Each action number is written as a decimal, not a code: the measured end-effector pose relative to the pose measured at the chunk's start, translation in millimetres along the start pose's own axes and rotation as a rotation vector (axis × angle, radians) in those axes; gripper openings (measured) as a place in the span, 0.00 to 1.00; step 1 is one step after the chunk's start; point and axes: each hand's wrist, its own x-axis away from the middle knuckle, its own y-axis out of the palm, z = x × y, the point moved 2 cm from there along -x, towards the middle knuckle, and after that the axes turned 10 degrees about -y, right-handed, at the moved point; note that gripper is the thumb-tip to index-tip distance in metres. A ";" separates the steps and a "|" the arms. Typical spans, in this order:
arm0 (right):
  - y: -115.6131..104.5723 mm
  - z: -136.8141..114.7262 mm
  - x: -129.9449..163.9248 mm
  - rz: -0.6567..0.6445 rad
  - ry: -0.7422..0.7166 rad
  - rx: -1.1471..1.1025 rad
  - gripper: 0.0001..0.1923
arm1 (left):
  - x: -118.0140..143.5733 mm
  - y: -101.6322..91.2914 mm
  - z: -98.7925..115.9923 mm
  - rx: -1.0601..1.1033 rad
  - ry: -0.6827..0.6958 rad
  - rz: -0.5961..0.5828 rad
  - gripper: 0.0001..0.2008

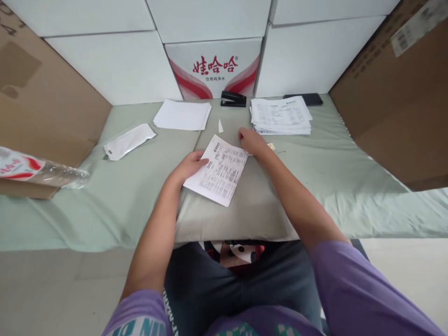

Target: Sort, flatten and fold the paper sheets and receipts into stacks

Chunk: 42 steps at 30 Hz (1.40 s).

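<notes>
A printed sheet (220,171) lies tilted in the middle of the frame, on a raised pad under the pale green cloth of the desk (332,172). The left hand (191,166) grips the sheet's left edge, thumb on top, which seems to keep the thin paper from sliding. The right hand (252,141) rests with loosely bent fingers at the sheet's upper right corner, holding nothing that can be seen. Just right of that hand sits a stack of printed papers (281,115), squared but slightly fanned. Upper centre, a black stapler (233,99) stands against a red and white carton (213,69). Left of it lies a stack of blank sheets (182,115), then a glossy white pouch (129,141). A clear plastic bottle (38,170) lies at far left, and a dark phone (304,99) behind the printed stack
</notes>
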 end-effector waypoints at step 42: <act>-34.6 -80.0 -2.1 -0.017 -0.115 -0.637 0.16 | -17.1 -49.3 -13.3 0.541 0.393 0.403 0.29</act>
